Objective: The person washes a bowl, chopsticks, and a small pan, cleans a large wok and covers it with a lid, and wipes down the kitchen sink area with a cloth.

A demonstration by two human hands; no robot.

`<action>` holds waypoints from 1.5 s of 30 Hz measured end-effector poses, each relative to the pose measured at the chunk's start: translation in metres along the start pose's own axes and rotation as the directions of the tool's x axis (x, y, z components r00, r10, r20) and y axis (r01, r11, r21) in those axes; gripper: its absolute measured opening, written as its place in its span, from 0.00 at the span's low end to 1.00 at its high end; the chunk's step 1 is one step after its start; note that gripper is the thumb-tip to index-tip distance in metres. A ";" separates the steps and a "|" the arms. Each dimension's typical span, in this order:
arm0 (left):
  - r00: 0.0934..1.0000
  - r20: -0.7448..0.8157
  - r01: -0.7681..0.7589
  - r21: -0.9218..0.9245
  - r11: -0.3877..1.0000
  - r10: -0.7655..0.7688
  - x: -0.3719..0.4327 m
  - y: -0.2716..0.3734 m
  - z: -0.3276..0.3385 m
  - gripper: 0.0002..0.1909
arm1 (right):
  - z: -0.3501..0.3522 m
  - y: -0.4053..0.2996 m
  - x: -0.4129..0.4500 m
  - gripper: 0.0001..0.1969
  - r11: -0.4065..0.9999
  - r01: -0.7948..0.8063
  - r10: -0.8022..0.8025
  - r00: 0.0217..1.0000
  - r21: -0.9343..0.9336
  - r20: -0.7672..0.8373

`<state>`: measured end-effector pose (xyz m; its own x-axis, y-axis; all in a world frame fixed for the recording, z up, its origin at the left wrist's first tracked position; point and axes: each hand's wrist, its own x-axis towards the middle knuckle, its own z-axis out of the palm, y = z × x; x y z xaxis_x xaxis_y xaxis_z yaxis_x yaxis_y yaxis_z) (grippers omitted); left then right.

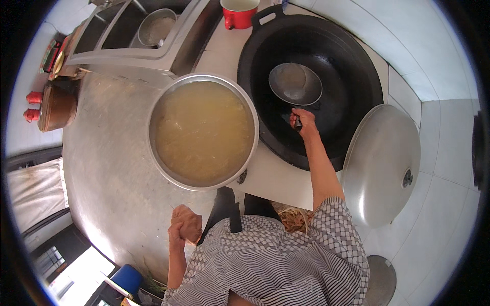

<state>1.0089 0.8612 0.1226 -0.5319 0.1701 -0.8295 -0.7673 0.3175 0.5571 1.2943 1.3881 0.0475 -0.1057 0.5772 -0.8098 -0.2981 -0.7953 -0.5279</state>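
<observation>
My right hand [303, 121] grips the short dark handle of a round metal ladle [295, 84], held over a large black wok [344, 91] set in the counter. Some cloudy liquid shows in the ladle's bowl. Left of the wok, a wide metal basin [153, 157] holds cloudy yellowish liquid almost to its rim. Down at my left side, below the basin, my left hand [185, 224] is closed around a brownish, crumpled-looking thing whose kind I cannot tell.
A large metal lid [383, 164] leans against the tiled wall at the right. A red enamel mug [240, 15] stands behind the wok. At the upper left a sink [118, 57] holds a metal bowl [157, 28]. Under the counter edge sits a basket of dry brown pieces [294, 220].
</observation>
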 end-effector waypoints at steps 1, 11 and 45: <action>0.999 0.014 -0.047 0.006 0.999 0.047 -0.003 -0.002 0.002 0.21 | 0.006 -0.004 -0.014 0.06 0.999 0.035 -0.033 0.998 -0.039 0.047; 0.920 0.242 -0.360 0.216 0.908 0.307 0.038 -0.028 -0.024 0.12 | 0.048 -0.048 -0.164 0.05 0.841 0.388 -0.286 0.910 -0.376 0.300; 0.901 0.299 -0.402 0.294 0.867 0.316 0.019 -0.031 -0.040 0.23 | -0.103 -0.009 -0.005 0.07 0.685 0.175 -0.563 0.744 -0.707 -0.361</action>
<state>1.0080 0.8174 0.0915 -0.6143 0.5323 -0.5825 -0.3467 0.4811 0.8052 1.3953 1.3734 0.0299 0.4312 0.8100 -0.3975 0.4483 -0.5746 -0.6847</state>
